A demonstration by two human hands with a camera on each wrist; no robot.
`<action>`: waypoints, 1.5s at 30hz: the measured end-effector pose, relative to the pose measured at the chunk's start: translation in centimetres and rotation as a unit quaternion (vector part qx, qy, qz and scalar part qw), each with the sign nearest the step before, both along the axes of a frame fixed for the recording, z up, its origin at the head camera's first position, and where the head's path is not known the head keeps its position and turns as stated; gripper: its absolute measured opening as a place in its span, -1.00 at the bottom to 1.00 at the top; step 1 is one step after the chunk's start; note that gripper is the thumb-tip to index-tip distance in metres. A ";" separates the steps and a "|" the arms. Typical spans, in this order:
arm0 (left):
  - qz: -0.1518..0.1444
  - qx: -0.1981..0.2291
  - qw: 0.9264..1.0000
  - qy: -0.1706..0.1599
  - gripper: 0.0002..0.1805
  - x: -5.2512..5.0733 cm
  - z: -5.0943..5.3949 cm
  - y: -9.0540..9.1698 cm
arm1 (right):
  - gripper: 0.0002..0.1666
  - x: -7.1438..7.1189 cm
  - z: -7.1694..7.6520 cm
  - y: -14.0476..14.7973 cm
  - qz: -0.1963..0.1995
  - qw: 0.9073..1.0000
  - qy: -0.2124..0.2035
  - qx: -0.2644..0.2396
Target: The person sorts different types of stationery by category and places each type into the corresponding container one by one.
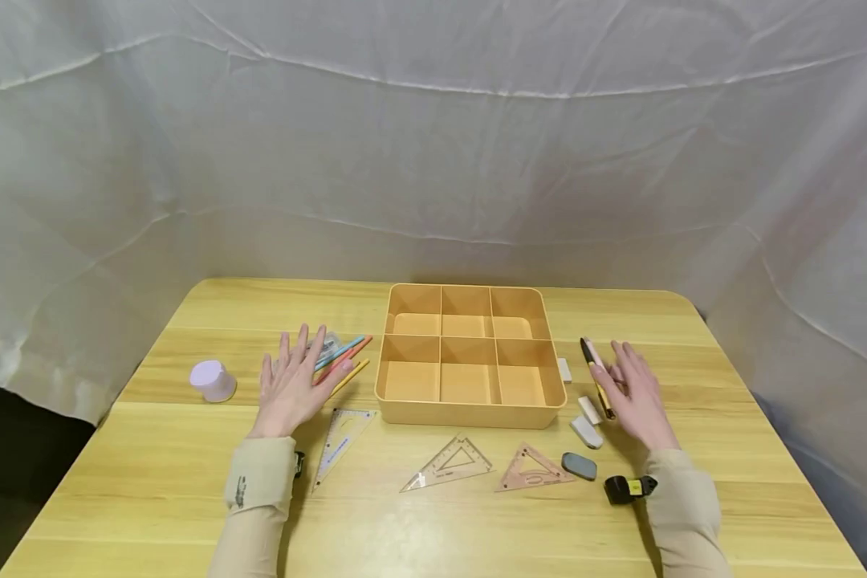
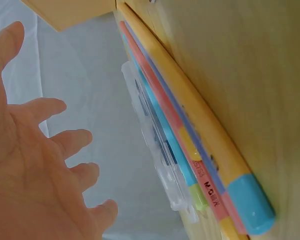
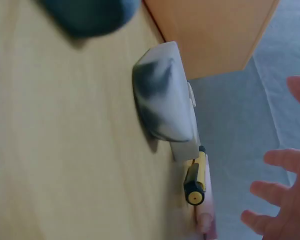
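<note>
My left hand (image 1: 298, 389), fingers spread and holding nothing, is over the left side beside several coloured pencils (image 1: 343, 359) and a clear plastic case (image 1: 330, 346). In the left wrist view those pencils (image 2: 165, 110) lie side by side, past the open palm (image 2: 35, 165). My right hand (image 1: 639, 397) is empty too, its fingers extended, beside a yellow-and-black pen (image 1: 598, 377). The right wrist view shows the pen (image 3: 196, 180) near a smudged white eraser (image 3: 162, 95). Between the hands stands a six-compartment box (image 1: 470, 413) with nothing in its compartments.
A lilac round container (image 1: 213, 380) stands at the left. Three set squares, one at left (image 1: 339, 441), one clear (image 1: 451, 466) and one pinkish (image 1: 531, 470), lie in front. White erasers (image 1: 587, 432) and a grey eraser (image 1: 579, 466) lie right of them.
</note>
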State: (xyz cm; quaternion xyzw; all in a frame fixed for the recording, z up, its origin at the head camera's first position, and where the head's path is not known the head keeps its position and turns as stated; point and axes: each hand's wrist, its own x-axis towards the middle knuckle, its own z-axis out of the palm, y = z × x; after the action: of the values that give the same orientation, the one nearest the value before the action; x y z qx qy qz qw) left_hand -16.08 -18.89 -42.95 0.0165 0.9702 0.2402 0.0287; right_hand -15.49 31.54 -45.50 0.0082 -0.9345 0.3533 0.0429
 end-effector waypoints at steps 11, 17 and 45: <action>0.002 -0.008 1.000 0.004 -0.03 0.5 0.0 -0.5 | -0.33 1.3 -0.3 0.3 -0.105 0.940 0.018 -0.323; -0.008 -0.021 1.000 0.011 -0.06 0.7 0.4 -1.4 | -0.50 1.5 -0.9 0.0 -0.165 0.833 0.119 -0.515; 0.028 -0.038 0.998 0.036 -0.07 -0.7 0.7 -9.0 | -0.59 1.8 -2.0 0.5 -0.200 0.808 0.105 -0.544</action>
State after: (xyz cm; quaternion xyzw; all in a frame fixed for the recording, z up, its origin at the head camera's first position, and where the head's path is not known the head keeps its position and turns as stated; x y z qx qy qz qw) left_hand -16.74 -27.91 -42.27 -0.0034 0.9791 0.2029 -0.0128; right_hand -13.71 32.00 -47.52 -0.1663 -0.5604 0.7844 0.2074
